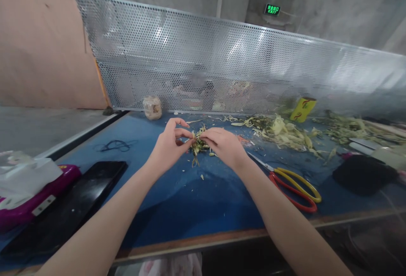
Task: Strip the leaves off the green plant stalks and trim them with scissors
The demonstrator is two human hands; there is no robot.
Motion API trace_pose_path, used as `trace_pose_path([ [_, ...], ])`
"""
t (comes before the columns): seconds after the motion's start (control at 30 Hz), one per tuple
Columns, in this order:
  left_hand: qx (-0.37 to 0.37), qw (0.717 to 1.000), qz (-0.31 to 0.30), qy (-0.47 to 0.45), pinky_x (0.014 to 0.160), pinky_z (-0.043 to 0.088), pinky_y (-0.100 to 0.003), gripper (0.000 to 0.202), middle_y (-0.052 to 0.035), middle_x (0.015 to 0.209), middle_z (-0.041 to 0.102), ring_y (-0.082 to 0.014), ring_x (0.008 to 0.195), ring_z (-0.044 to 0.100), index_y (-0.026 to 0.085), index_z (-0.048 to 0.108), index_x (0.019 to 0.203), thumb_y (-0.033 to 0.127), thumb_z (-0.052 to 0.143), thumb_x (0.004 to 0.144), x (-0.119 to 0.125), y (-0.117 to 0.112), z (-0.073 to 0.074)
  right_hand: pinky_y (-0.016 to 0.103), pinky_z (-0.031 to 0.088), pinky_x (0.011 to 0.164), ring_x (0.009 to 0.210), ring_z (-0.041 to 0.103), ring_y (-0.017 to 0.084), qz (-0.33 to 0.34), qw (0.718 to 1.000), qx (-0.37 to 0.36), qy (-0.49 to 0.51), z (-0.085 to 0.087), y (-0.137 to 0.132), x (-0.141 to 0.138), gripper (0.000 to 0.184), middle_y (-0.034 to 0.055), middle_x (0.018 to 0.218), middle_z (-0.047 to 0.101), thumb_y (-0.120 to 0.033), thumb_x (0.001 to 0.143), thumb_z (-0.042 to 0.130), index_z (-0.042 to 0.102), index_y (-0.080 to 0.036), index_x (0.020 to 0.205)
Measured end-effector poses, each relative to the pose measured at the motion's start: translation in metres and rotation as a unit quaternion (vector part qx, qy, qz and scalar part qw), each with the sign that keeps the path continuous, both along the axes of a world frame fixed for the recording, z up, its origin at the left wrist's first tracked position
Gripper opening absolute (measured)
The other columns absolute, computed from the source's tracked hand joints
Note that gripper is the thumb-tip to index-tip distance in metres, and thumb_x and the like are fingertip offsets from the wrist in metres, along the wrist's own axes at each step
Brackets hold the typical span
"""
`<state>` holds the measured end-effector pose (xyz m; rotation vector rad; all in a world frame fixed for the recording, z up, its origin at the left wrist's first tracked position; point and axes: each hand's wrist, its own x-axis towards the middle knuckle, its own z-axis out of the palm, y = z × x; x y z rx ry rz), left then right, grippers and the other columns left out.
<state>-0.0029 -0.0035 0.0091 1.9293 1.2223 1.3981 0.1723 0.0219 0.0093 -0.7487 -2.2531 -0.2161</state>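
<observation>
Both hands meet over the middle of the blue tabletop (177,191). Between them is a small clump of dried yellow-green plant bits (196,146), with thin strands hanging from its lower edge. My left hand (173,140) pinches the clump's left side with thumb and fingers, its upper finger raised off it. From the right, my right hand (223,143) has its fingertips pressed together on the same clump, and the exact bit it grips is hidden. Scissors (285,183) with one red and one yellow handle lie beside my right forearm, blades pointing toward the clump.
A perforated metal screen (196,60) closes off the table's back. Heaps of dried plant leaves (282,132), a yellow box (303,109) and a dark pouch (363,174) are at right. To the left are a tape roll (152,107), black cord (116,145), phone (72,204) and purple object (63,181).
</observation>
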Motion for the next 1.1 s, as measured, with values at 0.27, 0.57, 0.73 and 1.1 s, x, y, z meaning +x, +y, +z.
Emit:
trace_pose_path([
  [0.27, -0.002, 1.000, -0.007, -0.003, 0.048, 0.046, -0.021, 0.034, 0.0023, 0.071, 0.063, -0.0106, 0.054, 0.058, 0.022, 0.035, 0.089, 0.024, 0.060, 0.067, 0.002, -0.001, 0.002, 0.025, 0.046, 0.071, 0.078, 0.061, 0.014, 0.008, 0.997, -0.047, 0.054, -0.001, 0.000, -0.006, 0.016, 0.0020, 0.084, 0.067, -0.014, 0.078, 0.050, 0.065, -0.018, 0.084],
  [0.57, -0.004, 0.999, -0.011, -0.038, 0.046, 0.047, -0.021, 0.037, 0.0026, 0.070, 0.062, -0.0120, 0.055, 0.059, 0.022, 0.034, 0.089, 0.025, 0.062, 0.065, 0.002, -0.001, 0.004, 0.022, 0.049, 0.067, 0.074, 0.062, 0.011, 0.025, 0.985, -0.109, 0.133, -0.001, -0.004, -0.009, 0.023, 0.0009, 0.085, 0.068, -0.014, 0.074, 0.050, 0.065, -0.019, 0.090],
  [0.73, -0.001, 0.999, -0.004, -0.032, 0.043, 0.045, -0.019, 0.037, 0.0011, 0.070, 0.062, -0.0143, 0.063, 0.061, 0.022, 0.034, 0.090, 0.024, 0.061, 0.066, 0.002, 0.000, 0.004, 0.022, 0.049, 0.069, 0.078, 0.062, 0.012, 0.038, 0.984, -0.113, 0.135, -0.002, -0.005, -0.011, 0.028, 0.0021, 0.091, 0.067, -0.014, 0.074, 0.050, 0.062, -0.019, 0.099],
  [1.1, -0.013, 0.999, -0.001, -0.030, 0.041, 0.045, -0.019, 0.037, 0.0013, 0.069, 0.062, -0.0156, 0.064, 0.062, 0.022, 0.034, 0.089, 0.021, 0.061, 0.064, 0.004, -0.001, 0.004, 0.027, 0.047, 0.075, 0.085, 0.060, 0.014, 0.017, 0.991, -0.087, 0.098, -0.002, -0.006, -0.009, 0.029, 0.0024, 0.095, 0.065, -0.011, 0.076, 0.048, 0.060, -0.021, 0.100],
])
